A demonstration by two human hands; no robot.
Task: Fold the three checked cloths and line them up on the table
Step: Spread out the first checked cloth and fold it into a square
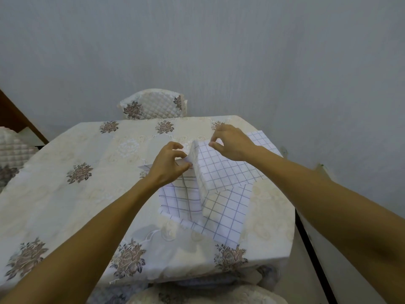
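Pinching noted on both sides of the top checked cloth, white with a thin grey-blue grid, just right of frame centre. One part is lifted into a ridge off the table; the rest slopes down to the right and lies flat.

Left hand: thumb and fingertips closed narrow on the raised edge at the ridge's left side. Right hand: fingers curled, thumb and forefinger nipping the upper edge of the same cloth. Both forearms enter from the lower corners of the frame.

Under and around it lie the lower checked cloths, spread flat and overlapping, reaching toward the lower right table edge; a further checked corner shows behind the right hand. Where one ends and the next begins cannot be told.

All rest on the right half of the table, covered by a cream tablecloth with brown flower motifs. Quilted chair back at top centre behind the table, a second quilted chair at the left edge, pale grey wall above
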